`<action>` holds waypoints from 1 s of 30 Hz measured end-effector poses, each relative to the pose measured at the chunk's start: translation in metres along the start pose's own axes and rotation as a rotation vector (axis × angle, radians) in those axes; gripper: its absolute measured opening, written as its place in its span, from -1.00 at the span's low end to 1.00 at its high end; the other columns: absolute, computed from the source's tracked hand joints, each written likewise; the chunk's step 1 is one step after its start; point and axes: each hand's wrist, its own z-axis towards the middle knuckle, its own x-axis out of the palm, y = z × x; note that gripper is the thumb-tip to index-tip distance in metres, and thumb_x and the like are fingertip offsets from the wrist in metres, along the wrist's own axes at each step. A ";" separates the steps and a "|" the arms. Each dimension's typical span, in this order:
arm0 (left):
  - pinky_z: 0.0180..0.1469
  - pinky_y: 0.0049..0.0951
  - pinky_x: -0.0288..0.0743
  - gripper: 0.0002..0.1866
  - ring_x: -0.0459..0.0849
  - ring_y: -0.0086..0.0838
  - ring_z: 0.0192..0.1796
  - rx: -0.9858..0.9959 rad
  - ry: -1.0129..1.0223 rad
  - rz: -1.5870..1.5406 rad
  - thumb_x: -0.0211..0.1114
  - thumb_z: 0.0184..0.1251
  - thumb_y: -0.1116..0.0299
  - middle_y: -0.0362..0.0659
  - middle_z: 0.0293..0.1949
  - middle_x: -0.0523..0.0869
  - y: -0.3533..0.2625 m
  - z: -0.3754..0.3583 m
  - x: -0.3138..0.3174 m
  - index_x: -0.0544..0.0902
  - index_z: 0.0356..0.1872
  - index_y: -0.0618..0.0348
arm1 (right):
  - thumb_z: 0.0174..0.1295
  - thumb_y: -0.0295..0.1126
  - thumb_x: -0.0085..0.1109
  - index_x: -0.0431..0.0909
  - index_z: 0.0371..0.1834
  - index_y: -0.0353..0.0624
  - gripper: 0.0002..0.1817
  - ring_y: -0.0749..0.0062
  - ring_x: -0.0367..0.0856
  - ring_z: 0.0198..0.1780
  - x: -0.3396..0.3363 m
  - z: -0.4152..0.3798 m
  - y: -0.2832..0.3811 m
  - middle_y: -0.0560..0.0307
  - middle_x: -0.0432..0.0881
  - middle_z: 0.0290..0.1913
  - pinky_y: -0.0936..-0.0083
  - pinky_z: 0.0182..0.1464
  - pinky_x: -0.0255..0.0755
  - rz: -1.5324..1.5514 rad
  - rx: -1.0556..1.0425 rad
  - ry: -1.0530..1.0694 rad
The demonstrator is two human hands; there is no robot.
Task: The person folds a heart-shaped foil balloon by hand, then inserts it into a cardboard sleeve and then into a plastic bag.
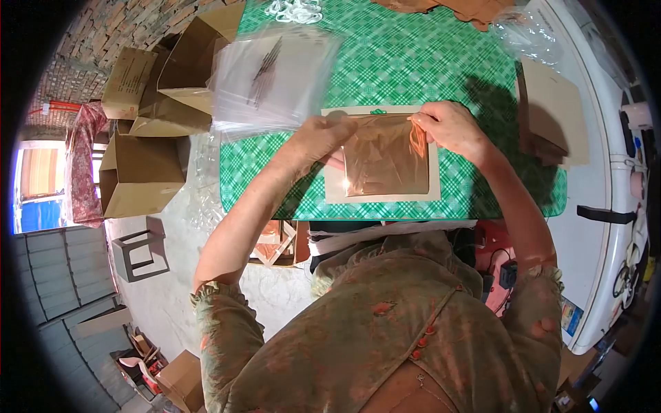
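Observation:
A flat packet (385,162) of brown-orange folded material under shiny clear film lies on a beige cardboard sheet (335,189). The sheet has a slot near its top edge. My left hand (322,143) is closed on the packet's upper left edge, thumb on top and other fingers partly hidden at the side. At the upper right corner, my right hand (454,129) pinches the packet, where bunched orange material shows under the thumb. Both hands rest low over the green checked tablecloth (385,62).
A stack of clear plastic bags (275,82) lies at the table's left. Cardboard sheets (551,113) are piled at the right. Orange-brown cloth (447,8) and white cord (295,9) sit at the far edge. Open cartons (144,168) stand left of the table; a white appliance (597,206) stands right.

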 end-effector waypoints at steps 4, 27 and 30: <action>-0.36 -0.41 0.70 -0.62 0.85 -0.43 -0.34 0.124 -0.071 0.323 0.26 0.69 0.15 -0.08 -0.32 0.86 0.007 0.002 -0.013 0.75 0.10 0.32 | 0.51 -0.16 0.16 0.71 -0.27 -0.33 -0.60 0.40 0.66 -0.52 -0.001 -0.002 0.006 0.07 0.69 -0.51 0.33 -0.41 0.51 -0.028 0.005 -0.005; 0.64 0.50 -0.18 -0.19 -0.02 0.32 0.73 0.813 -0.399 1.131 0.13 0.57 -0.30 0.12 0.73 0.12 0.064 -0.001 0.098 0.34 0.69 -0.14 | 0.50 -0.19 0.07 0.70 -0.23 -0.26 -0.65 -0.26 0.74 -0.11 0.006 -0.005 0.006 -0.24 0.76 -0.19 -0.03 0.00 0.63 -0.241 -0.147 -0.145; 0.64 0.51 -0.19 -0.18 -0.03 0.33 0.73 0.795 -0.406 1.139 0.11 0.57 -0.32 0.11 0.74 0.10 0.064 0.000 0.100 0.31 0.71 -0.18 | 0.50 -0.20 0.05 0.68 -0.25 -0.27 -0.65 -0.26 0.75 -0.12 0.010 -0.005 0.003 -0.25 0.75 -0.20 -0.04 -0.01 0.63 -0.265 -0.182 -0.179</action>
